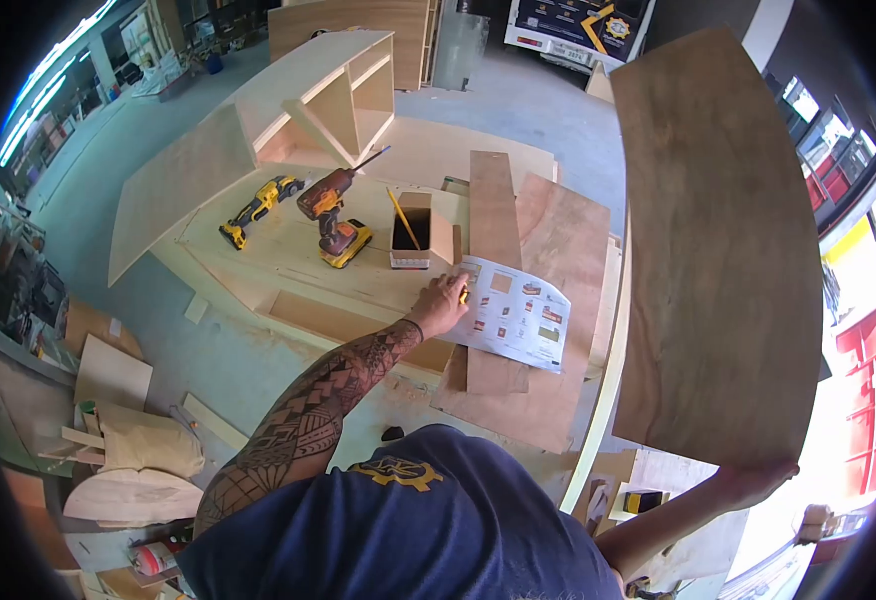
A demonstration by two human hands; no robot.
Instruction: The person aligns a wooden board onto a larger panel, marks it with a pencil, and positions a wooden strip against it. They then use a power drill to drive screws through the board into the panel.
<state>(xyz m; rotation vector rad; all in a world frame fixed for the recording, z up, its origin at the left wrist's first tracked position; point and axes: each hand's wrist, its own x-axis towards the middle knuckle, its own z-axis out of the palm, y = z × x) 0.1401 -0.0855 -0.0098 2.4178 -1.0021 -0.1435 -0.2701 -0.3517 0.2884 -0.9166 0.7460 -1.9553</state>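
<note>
My left hand [441,304] rests at the left edge of a printed sheet [513,318], its fingers closed round a small yellow item [464,296]. The sheet shows rows of small pictures and lies over plywood pieces [568,260]. At the right, my right hand [758,484] holds the lower edge of a large brown plywood panel [723,250], which stands upright; most of those fingers are hidden behind it. Beyond the sheet is an open box [411,259] with a yellow pencil [404,218] in it. Left of the box are a red drill [330,200] and a yellow power tool [258,209].
A wooden cabinet frame [308,90] stands on the workbench [288,245] at the far side. Wood offcuts [113,385] and a brown bag [148,438] lie at the lower left. A vehicle [578,30] is parked at the back.
</note>
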